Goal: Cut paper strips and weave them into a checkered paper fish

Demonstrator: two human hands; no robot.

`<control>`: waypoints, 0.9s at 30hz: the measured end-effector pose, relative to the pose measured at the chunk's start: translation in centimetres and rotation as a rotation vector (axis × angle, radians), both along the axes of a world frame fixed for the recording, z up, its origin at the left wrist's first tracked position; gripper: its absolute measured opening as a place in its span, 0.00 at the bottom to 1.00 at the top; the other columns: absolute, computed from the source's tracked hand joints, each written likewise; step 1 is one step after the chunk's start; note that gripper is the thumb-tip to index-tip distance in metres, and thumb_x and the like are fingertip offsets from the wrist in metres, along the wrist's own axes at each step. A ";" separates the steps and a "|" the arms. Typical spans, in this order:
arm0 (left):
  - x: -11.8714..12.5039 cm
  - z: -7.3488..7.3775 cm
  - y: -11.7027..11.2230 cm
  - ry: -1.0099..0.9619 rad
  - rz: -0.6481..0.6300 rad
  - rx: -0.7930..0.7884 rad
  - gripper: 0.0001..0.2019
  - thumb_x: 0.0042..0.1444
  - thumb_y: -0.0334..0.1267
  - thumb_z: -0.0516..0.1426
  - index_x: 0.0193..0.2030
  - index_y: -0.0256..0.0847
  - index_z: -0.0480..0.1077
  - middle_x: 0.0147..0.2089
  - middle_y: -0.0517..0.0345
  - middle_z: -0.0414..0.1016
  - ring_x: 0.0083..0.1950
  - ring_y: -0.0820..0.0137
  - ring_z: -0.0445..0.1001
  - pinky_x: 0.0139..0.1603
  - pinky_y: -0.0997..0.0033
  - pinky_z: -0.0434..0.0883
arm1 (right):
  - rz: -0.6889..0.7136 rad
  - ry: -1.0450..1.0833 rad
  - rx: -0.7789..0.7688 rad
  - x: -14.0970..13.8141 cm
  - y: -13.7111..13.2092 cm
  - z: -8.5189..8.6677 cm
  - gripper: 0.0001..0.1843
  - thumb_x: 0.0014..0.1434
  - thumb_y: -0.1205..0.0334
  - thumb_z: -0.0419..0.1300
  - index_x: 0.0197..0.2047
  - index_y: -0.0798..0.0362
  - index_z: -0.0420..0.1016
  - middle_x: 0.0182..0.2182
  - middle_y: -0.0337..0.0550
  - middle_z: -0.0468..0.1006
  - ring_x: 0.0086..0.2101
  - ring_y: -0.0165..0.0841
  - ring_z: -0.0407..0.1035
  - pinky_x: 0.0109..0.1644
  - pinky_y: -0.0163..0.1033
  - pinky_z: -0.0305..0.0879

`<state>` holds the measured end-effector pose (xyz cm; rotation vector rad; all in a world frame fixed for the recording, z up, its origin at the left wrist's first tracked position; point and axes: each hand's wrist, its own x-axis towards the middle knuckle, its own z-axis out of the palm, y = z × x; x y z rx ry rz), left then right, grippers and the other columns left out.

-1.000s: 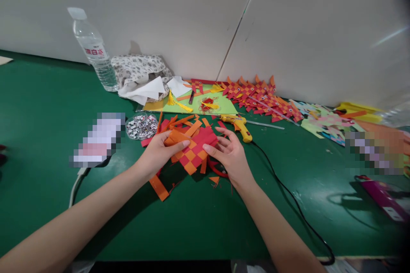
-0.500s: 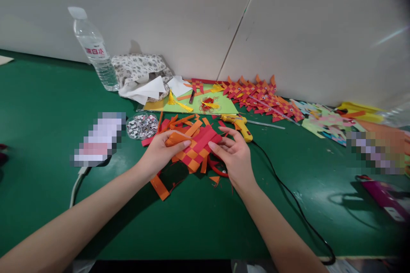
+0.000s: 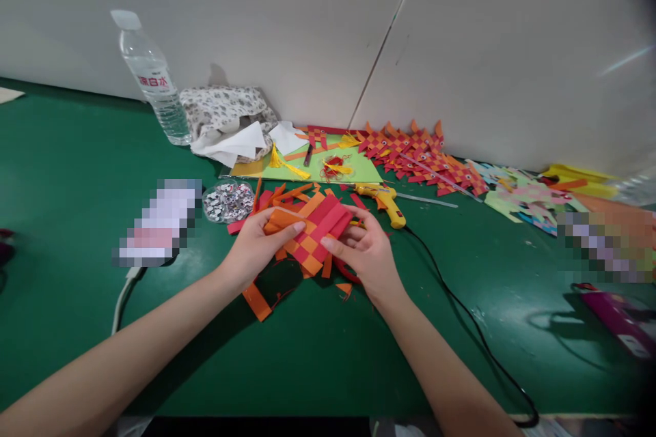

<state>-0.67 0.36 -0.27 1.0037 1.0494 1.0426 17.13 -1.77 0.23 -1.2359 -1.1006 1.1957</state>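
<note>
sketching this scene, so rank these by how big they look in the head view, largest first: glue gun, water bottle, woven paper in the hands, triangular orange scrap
1. Water bottle
2. Woven paper, partly hidden and probably nearer the camera
3. Glue gun
4. Triangular orange scrap

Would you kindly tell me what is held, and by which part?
The woven piece: left hand at its orange left side, right hand at its red right side.

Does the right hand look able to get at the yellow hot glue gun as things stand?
Likely yes: the hot glue gun lies uncovered just beyond the right hand, though that hand currently holds the woven paper piece.
</note>
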 end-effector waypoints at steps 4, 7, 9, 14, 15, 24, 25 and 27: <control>0.0 0.1 -0.1 0.047 -0.091 0.015 0.14 0.45 0.45 0.65 0.35 0.39 0.72 0.36 0.57 0.78 0.36 0.69 0.76 0.39 0.70 0.72 | -0.057 -0.013 0.019 0.1 0.0 0.0 0.32 0.42 0.56 0.71 0.49 0.47 0.64 0.33 0.40 0.82 0.35 0.38 0.77 0.43 0.45 0.75; 0.1 0.2 -0.1 0.120 -0.143 0.047 0.13 0.45 0.45 0.65 0.33 0.40 0.72 0.33 0.58 0.78 0.33 0.69 0.76 0.35 0.71 0.71 | -0.056 -0.011 0.008 0.1 0.1 0.1 0.33 0.40 0.56 0.72 0.48 0.47 0.64 0.33 0.40 0.82 0.36 0.39 0.77 0.43 0.46 0.75; 0.1 0.3 -0.2 0.137 -0.170 0.067 0.12 0.46 0.45 0.64 0.33 0.41 0.72 0.32 0.59 0.77 0.32 0.70 0.75 0.34 0.72 0.70 | -0.011 -0.013 -0.016 0.1 0.1 0.1 0.33 0.39 0.56 0.72 0.48 0.48 0.65 0.36 0.42 0.82 0.37 0.40 0.77 0.43 0.46 0.75; -0.1 0.2 0.0 0.207 -0.236 0.119 0.11 0.48 0.46 0.63 0.32 0.41 0.73 0.32 0.58 0.78 0.33 0.69 0.76 0.35 0.72 0.69 | -0.015 -0.066 -0.027 0.0 0.1 0.0 0.32 0.38 0.56 0.72 0.47 0.48 0.67 0.34 0.41 0.82 0.35 0.40 0.78 0.41 0.46 0.76; -0.2 0.1 0.0 0.226 -0.238 0.133 0.11 0.48 0.47 0.62 0.32 0.41 0.73 0.32 0.58 0.78 0.33 0.69 0.76 0.35 0.72 0.69 | -0.011 -0.066 -0.027 0.1 0.1 -0.1 0.32 0.38 0.56 0.73 0.47 0.47 0.67 0.34 0.41 0.82 0.35 0.40 0.78 0.41 0.46 0.76; -0.3 0.3 0.4 0.271 -0.176 0.094 0.15 0.41 0.40 0.66 0.37 0.41 0.72 0.35 0.58 0.77 0.32 0.71 0.74 0.31 0.73 0.69 | 0.004 -0.090 -0.018 0.5 0.2 0.0 0.31 0.39 0.57 0.72 0.47 0.48 0.67 0.36 0.41 0.81 0.36 0.40 0.77 0.41 0.46 0.75; -0.3 0.4 0.4 0.272 -0.181 0.084 0.15 0.41 0.39 0.66 0.37 0.41 0.72 0.36 0.58 0.77 0.31 0.72 0.73 0.30 0.73 0.69 | 0.003 -0.095 -0.021 0.5 0.2 0.0 0.32 0.39 0.57 0.72 0.47 0.48 0.67 0.36 0.41 0.81 0.36 0.40 0.77 0.40 0.46 0.75; -0.3 0.4 0.3 0.273 -0.211 0.071 0.16 0.41 0.39 0.66 0.38 0.41 0.71 0.35 0.59 0.76 0.30 0.72 0.73 0.30 0.74 0.69 | 0.003 -0.100 -0.023 0.5 0.2 0.0 0.31 0.39 0.57 0.72 0.47 0.48 0.67 0.36 0.41 0.81 0.36 0.40 0.77 0.40 0.45 0.75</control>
